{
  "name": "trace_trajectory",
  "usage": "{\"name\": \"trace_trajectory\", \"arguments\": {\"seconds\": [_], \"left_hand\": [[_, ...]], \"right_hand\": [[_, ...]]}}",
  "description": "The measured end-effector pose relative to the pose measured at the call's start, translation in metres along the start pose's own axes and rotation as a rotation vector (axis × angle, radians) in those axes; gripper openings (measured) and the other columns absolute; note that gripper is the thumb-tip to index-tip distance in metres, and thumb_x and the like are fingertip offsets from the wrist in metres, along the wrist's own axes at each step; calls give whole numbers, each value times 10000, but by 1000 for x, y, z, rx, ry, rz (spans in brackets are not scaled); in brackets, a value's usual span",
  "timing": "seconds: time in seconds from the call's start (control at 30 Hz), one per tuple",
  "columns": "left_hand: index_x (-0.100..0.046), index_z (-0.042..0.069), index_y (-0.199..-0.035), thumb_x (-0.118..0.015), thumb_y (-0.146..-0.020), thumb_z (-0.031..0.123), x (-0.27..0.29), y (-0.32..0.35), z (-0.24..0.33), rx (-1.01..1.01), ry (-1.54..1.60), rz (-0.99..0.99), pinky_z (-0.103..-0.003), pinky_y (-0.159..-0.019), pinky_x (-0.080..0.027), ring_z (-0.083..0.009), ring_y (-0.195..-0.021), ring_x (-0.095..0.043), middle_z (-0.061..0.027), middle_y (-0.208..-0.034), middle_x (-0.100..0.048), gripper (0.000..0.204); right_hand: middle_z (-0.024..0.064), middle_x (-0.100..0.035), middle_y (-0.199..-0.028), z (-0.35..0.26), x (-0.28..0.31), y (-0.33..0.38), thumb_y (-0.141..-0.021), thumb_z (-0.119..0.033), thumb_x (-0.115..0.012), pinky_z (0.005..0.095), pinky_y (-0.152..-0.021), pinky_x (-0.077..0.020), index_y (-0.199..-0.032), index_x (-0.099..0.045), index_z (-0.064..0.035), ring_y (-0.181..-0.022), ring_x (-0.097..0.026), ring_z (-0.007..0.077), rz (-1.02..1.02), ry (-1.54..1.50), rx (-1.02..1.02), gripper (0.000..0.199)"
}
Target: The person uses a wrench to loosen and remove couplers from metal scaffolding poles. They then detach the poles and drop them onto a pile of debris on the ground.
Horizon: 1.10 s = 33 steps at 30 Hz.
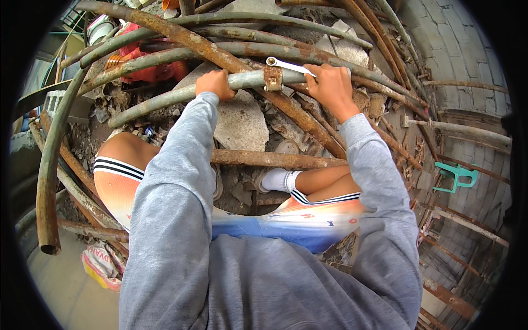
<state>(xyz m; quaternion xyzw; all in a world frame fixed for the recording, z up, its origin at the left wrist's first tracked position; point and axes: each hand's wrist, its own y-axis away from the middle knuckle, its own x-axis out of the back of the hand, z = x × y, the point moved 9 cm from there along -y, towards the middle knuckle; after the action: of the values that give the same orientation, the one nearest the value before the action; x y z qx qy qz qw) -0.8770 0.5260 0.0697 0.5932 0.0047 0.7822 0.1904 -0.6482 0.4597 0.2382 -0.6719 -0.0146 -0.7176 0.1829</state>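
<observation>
A grey metal pipe (157,105) runs crosswise in front of me, with a rusty pipe clamp (273,78) fixed around it. My left hand (215,85) is wrapped round this pipe to the left of the clamp. To the right of the clamp, my right hand (331,88) is closed on the handle of a silver wrench (291,66). The wrench's ring end sits over a bolt at the top of the clamp. Whether my right fingers also touch the pipe is hidden.
Several rusty pipes (192,41) cross beyond my hands, and another pipe (280,159) lies near my feet. A broken concrete slab (240,124) rests below the held pipe. At right are a green plastic stool (456,176) and a block wall (459,49); a white sack (102,264) lies lower left.
</observation>
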Motion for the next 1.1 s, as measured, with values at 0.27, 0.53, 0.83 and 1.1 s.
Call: {"name": "trace_trajectory", "arguments": {"seconds": [0.27, 0.53, 0.83, 1.1], "left_hand": [[-685, 126, -1046, -733, -707, 340, -5, 2, 6, 83, 59, 112, -441, -821, -568, -325, -914, -712, -142, -978, -734, 404], [-672, 104, -1048, -712, -762, 304, 3, 4, 14, 111, 49, 24, -422, -848, -560, -311, -955, -706, -134, -1021, -727, 351], [-676, 88, -1027, -746, -739, 337, 14, -8, 18, 145, 24, 70, -430, -835, -567, -318, -929, -714, -139, -994, -734, 387], [-682, 95, -1065, -761, -737, 339, 15, -17, 26, 172, 62, 72, -419, -853, -564, -314, -956, -710, -140, -1022, -733, 416]], "right_hand": [[107, -657, -610, 39, -24, -24, -831, -462, -725, 389, -596, -492, -710, -696, -99, -514, -610, 279, 80, 59, 152, 384], [104, -645, -575, 51, -30, -31, -827, -475, -725, 397, -538, -476, -676, -698, -103, -479, -583, 289, 177, -10, 242, 402], [92, -624, -544, 65, -34, -61, -917, -395, -635, 406, -526, -500, -595, -656, -111, -475, -600, 298, 226, -69, 232, 430], [92, -618, -541, 83, -46, -85, -935, -349, -606, 423, -502, -492, -566, -632, -126, -468, -595, 311, 276, -42, 244, 432]]}}
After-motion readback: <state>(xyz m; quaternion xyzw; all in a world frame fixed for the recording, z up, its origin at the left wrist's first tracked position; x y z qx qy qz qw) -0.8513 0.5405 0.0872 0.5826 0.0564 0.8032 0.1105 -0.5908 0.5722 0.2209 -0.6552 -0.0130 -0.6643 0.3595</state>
